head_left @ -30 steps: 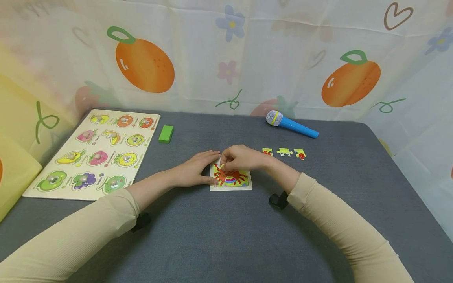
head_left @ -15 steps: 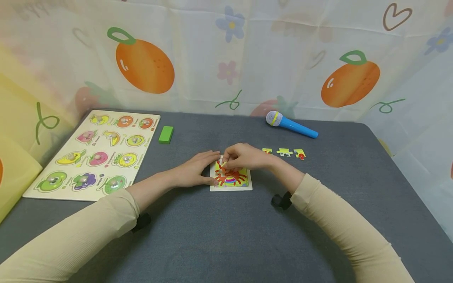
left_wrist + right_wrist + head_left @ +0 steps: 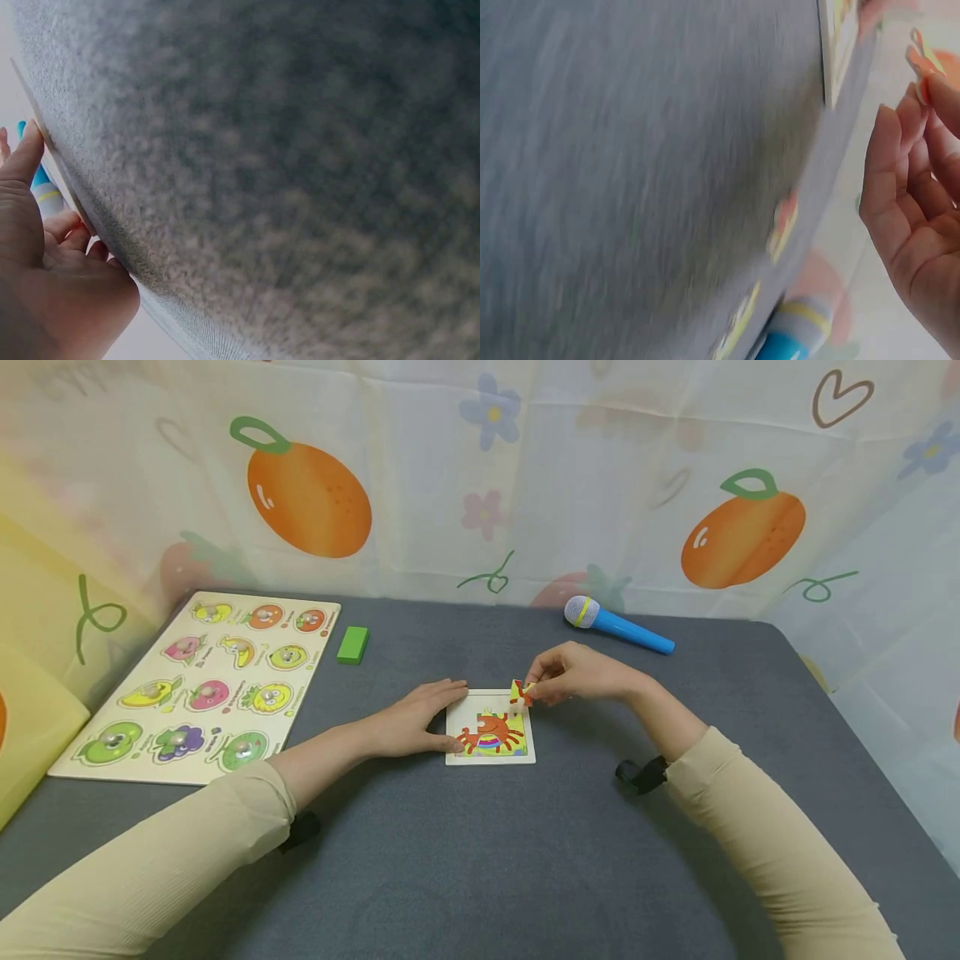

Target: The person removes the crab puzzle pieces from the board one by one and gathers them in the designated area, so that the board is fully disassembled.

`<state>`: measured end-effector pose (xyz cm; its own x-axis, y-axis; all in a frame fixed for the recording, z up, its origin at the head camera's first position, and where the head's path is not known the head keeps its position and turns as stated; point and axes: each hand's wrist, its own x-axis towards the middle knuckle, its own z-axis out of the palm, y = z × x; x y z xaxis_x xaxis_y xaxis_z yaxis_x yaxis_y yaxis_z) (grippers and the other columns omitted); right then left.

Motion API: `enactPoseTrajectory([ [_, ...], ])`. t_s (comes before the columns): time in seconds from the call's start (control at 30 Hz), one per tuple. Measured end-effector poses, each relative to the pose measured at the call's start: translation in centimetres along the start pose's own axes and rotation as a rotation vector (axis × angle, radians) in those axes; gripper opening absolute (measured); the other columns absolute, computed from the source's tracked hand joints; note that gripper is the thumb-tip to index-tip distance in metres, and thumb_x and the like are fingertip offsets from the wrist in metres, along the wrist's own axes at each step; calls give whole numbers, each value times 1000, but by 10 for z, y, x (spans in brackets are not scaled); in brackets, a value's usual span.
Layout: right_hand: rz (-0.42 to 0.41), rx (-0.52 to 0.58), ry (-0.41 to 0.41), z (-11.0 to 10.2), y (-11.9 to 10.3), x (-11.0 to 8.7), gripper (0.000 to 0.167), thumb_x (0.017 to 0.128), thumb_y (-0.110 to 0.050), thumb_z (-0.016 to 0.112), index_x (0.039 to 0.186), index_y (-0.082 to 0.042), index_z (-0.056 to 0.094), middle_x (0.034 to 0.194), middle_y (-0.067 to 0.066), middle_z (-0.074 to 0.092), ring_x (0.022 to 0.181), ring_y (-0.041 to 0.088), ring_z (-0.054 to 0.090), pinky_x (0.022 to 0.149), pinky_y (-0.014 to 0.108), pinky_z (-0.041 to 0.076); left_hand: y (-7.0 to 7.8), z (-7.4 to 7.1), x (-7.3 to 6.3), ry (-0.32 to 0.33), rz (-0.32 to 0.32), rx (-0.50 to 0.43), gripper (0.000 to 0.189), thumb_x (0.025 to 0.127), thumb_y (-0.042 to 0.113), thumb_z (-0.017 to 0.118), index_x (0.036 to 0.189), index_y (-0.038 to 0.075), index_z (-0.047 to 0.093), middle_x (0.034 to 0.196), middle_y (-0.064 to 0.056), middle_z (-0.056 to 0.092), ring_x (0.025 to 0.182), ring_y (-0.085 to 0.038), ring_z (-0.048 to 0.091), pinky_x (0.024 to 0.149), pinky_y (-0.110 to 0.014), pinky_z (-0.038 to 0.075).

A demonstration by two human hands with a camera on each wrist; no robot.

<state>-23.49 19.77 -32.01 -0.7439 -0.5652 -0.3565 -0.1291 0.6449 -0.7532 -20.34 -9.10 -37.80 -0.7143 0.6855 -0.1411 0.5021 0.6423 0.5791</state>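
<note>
A small square puzzle tray [image 3: 487, 761] lies mid-table, partly filled with pieces of a red crab picture. Its upper part shows bare board. My left hand [image 3: 405, 720] rests at the tray's left side, fingers extended and thumb on the lower left edge. In the left wrist view, the thumb and fingers of that hand [image 3: 56, 300] lie about the tray's edge. My right hand [image 3: 581, 675] pinches a red and yellow puzzle piece [image 3: 519, 693] over the tray's upper right corner. Loose puzzle pieces [image 3: 784, 225] lie on the cloth in the right wrist view; the head view hides them behind that hand.
To the left lies a wooden fruit peg puzzle board [image 3: 225, 685], with a green block [image 3: 352, 645] beside it. A blue toy microphone [image 3: 622, 626] is at the back right. Grey cloth covers the table [image 3: 480, 860]; a printed curtain hangs behind.
My right hand has lifted a piece off the tray's upper left and moved right with it, tilting it up. The upper tray is uncovered now. My left hand has stayed put.
</note>
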Motion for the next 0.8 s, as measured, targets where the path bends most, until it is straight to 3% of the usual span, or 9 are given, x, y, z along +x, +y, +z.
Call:
enactPoseTrajectory([
  [0.13,19,9,8,-14,14,-11,17,95,-20,66,103,-5,69,85,11,70,79,16,61,84,34,57,1,-1,-1,-2,1,-5,86,88,34,73,155,2,29,165,-16,24,155,-37,14,125,-57,17],
  [0.37,61,17,5,-24,36,-21,19,92,-14,69,105,0,66,84,5,73,77,10,63,80,27,58,0,0,-1,-1,6,-7,86,88,35,73,154,2,30,165,-15,23,155,-37,15,125,-57,17],
  [0.8,104,4,-66,-23,45,-20,19,89,-9,71,104,2,66,81,2,74,71,7,64,71,25,58,1,0,-2,-1,-2,-10,86,88,35,73,155,2,29,165,-15,23,156,-37,13,125,-56,17],
])
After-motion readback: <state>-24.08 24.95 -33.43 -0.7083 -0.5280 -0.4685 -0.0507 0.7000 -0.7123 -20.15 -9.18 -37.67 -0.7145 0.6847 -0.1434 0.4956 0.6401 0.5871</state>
